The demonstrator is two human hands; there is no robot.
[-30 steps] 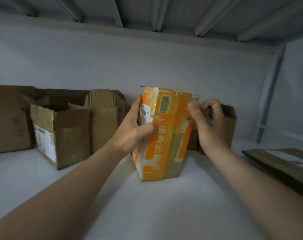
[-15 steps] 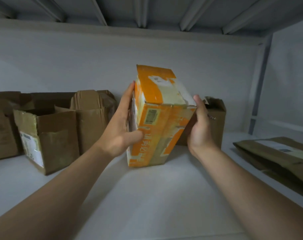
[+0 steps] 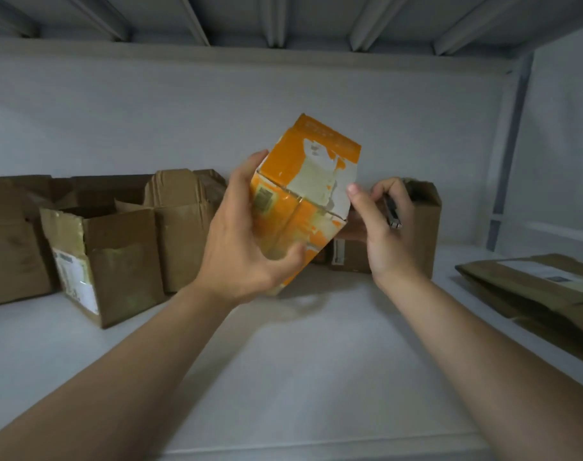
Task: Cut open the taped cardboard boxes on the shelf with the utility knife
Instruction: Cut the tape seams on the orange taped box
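Box (image 3: 303, 181), orange, tilted, gripped by left hand (image 3: 240, 241) above shelf (image 3: 283, 361) middle. Right hand (image 3: 383, 234) curled round utility knife (image 3: 392, 214), thumb on box edge. Blade out? Can't tell. I'd set it down, slit tape seam away from fingers.

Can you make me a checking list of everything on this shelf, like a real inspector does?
Surface: white shelf, smooth.
Job's things: orange taped box, tilted; utility knife.
Clutter: opened brown boxes at the left; brown box behind the right hand; flat brown parcel at the right.
Hands: left hand grips the orange taped box; right hand holds the utility knife, thumb on the box's edge.
Cables: nothing seen.
Surroundings: white back wall, ribbed shelf above, grey post at the right.
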